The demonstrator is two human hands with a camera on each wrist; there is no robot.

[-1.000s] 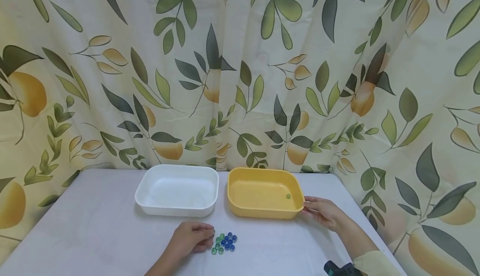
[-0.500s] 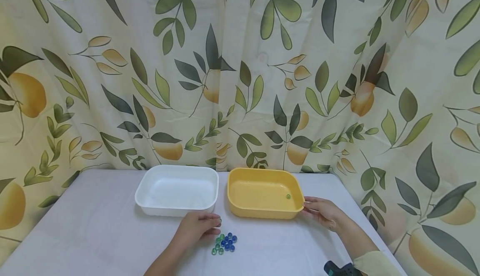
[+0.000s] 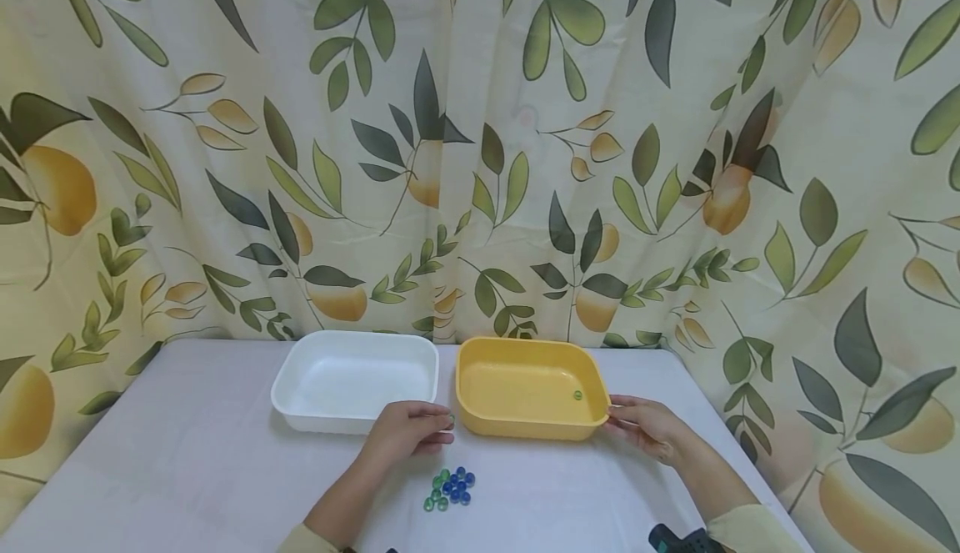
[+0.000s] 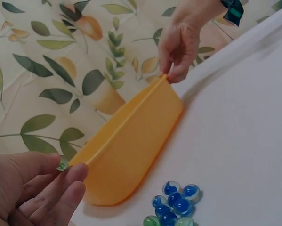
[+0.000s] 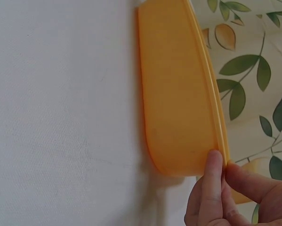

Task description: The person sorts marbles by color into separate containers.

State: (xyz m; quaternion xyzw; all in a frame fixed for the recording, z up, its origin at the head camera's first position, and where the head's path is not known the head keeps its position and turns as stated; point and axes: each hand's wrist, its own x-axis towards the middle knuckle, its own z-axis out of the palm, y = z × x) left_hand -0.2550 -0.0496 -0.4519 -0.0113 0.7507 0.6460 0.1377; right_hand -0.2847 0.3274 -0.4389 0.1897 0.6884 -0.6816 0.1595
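Fingertips (image 4: 78, 172) of the left hand (image 3: 410, 429) pinch a translucent green marble (image 4: 62, 164); the other fingers lie loosely bent beneath. Marble is raised at the near-left corner of a yellow rectangular tray (image 3: 517, 386), center-right of the head frame; contact with the tray wall cannot be told. Right hand (image 3: 647, 426), right of center, pinches the tray's right-end rim: thumb on one side of it, fingers on the other, as the right wrist view confirms. Tray sits flat on the white-covered table (image 3: 187, 428); a single green marble (image 3: 577, 395) lies inside, toward the right end. White rectangular tray (image 3: 352, 374) stands just to its left, a narrow gap between, its near-right corner partly behind the left hand. Lower center of the head frame: a tight cluster on the cloth, green marbles (image 3: 437, 482) at left, swirled blue marbles (image 3: 458, 487) at right. Leaf-and-fruit printed curtain (image 3: 480, 186) fills the upper frame. Dark device (image 3: 681, 540) at the right wrist, bottom edge; pale yellow sleeve (image 3: 753, 528) beside it.
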